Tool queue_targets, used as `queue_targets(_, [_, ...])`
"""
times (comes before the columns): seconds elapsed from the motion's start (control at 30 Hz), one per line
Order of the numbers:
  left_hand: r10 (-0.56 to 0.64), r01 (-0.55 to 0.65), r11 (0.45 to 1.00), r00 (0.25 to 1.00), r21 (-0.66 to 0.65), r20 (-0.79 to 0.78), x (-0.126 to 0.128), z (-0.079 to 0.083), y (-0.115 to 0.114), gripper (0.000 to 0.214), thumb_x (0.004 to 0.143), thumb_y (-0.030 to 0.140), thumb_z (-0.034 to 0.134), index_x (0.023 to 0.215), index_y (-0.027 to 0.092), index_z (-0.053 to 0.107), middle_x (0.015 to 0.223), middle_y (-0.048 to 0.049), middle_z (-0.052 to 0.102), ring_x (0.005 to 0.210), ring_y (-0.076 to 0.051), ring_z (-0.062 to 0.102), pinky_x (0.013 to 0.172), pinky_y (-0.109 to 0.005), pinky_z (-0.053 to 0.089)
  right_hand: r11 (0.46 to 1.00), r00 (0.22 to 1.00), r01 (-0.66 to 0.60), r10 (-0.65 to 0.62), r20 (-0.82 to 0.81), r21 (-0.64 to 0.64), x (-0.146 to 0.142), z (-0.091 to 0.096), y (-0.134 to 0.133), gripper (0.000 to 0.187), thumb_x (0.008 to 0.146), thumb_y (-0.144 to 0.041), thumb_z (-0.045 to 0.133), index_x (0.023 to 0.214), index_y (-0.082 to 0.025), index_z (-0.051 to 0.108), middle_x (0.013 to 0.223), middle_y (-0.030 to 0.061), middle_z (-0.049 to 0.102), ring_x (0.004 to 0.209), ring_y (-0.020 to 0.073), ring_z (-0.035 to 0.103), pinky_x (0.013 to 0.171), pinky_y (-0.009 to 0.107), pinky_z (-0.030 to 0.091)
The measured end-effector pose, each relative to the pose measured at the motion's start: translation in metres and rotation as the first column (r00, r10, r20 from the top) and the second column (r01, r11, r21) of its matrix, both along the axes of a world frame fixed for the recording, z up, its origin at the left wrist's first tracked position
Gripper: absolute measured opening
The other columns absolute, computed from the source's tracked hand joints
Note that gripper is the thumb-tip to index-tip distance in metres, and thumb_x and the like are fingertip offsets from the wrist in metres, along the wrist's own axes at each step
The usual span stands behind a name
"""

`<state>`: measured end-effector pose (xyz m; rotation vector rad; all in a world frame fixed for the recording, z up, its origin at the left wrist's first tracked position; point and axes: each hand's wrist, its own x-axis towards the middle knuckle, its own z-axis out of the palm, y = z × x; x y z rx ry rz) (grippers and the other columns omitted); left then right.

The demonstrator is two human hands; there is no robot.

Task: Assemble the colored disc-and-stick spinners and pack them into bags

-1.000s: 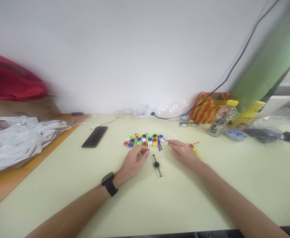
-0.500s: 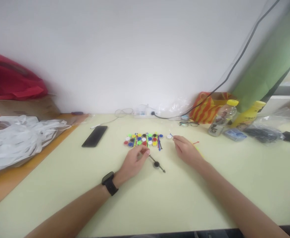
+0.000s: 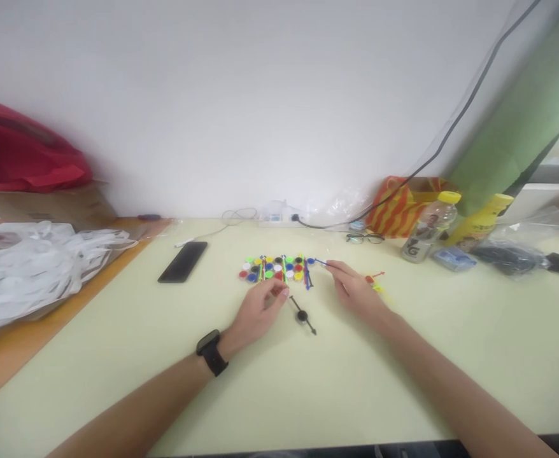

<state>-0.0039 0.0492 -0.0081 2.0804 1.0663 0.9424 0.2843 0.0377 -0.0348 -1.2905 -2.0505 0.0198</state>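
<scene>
My right hand pinches a thin blue plastic stick, whose left end reaches a blue disc at the right of the group. My left hand has thumb and fingertips closed together in front of the group; whether anything small is between them is hidden. Just right of those fingertips lies a black stick with an arrow tip and a black disc at its middle. Coloured discs form rows, with several coloured sticks lying among them. Red and yellow pieces sit behind my right hand, partly covered.
A black phone lies left of the discs. Behind are a power strip and glasses. To the right stand a bottle and a striped bag. White straps heap at the left.
My right hand has moved slightly left with the blue stick, from a white disc to the blue disc. The black stick has turned a little, its upper end now apart from my left fingertips.
</scene>
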Motion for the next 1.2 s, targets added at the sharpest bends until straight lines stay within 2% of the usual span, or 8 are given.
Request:
queue_targets(0.33, [-0.004, 0.004, 1.000, 1.000, 0.003, 0.000, 0.0011, -0.0005, 0.0004, 0.021, 0.102, 0.038, 0.054, 0.101, 0.022, 0.069, 0.098, -0.0025, 0.073, 0.088, -0.019, 0.065, 0.079, -0.034, 0.048, 0.998, 0.997, -0.019, 0.024, 0.076, -0.062, -0.0071, 0.0007, -0.0014, 0.049, 0.102, -0.021, 0.044, 0.150, -0.020, 0.052, 0.156, 0.0127, 0.052, 0.144, 0.0274, 0.050, 0.121, 0.047, 0.044])
queue_targets(0.6, [-0.009, 0.009, 1.000, 1.000, 0.007, 0.010, 0.0012, -0.0004, 0.0006, 0.024, 0.102, 0.041, 0.053, 0.102, 0.022, 0.068, 0.098, -0.0038, 0.073, 0.089, -0.020, 0.064, 0.080, -0.035, 0.049, 0.997, 0.995, 0.009, -0.002, 0.101, -0.073, -0.0083, 0.0025, -0.0048, 0.048, 0.102, -0.023, 0.046, 0.150, -0.020, 0.053, 0.155, 0.0128, 0.053, 0.142, 0.0284, 0.053, 0.118, 0.047, 0.048])
queue_targets(0.8, [-0.005, 0.005, 1.000, 1.000, -0.002, 0.011, 0.0005, -0.0008, -0.0003, 0.020, 0.102, 0.037, 0.055, 0.100, 0.023, 0.068, 0.095, -0.0017, 0.072, 0.085, -0.019, 0.063, 0.077, -0.033, 0.047, 0.998, 0.990, 0.030, -0.022, 0.136, -0.053, -0.0069, 0.0034, -0.0048, 0.045, 0.100, -0.024, 0.047, 0.143, -0.019, 0.059, 0.153, 0.0121, 0.056, 0.138, 0.0287, 0.057, 0.115, 0.045, 0.051])
queue_targets(1.07, [-0.017, 0.017, 1.000, 1.000, -0.003, 0.014, 0.0007, -0.0026, 0.0009, 0.018, 0.102, 0.036, 0.055, 0.101, 0.023, 0.068, 0.097, -0.0016, 0.072, 0.089, -0.019, 0.064, 0.081, -0.033, 0.047, 0.997, 0.981, 0.041, -0.027, 0.191, -0.067, -0.0103, 0.0089, -0.0066, 0.042, 0.099, -0.020, 0.045, 0.138, -0.017, 0.062, 0.151, 0.0135, 0.057, 0.134, 0.0287, 0.061, 0.113, 0.045, 0.053])
queue_targets(1.2, [-0.016, 0.016, 1.000, 1.000, 0.006, 0.017, 0.0005, -0.0041, 0.0018, 0.017, 0.102, 0.035, 0.056, 0.102, 0.023, 0.068, 0.098, -0.0018, 0.072, 0.091, -0.019, 0.064, 0.082, -0.034, 0.047, 0.996, 0.980, 0.060, -0.048, 0.191, -0.059, -0.0016, 0.0076, -0.0029, 0.035, 0.099, -0.019, 0.045, 0.121, -0.019, 0.072, 0.143, 0.0119, 0.064, 0.125, 0.0301, 0.067, 0.108, 0.048, 0.056])
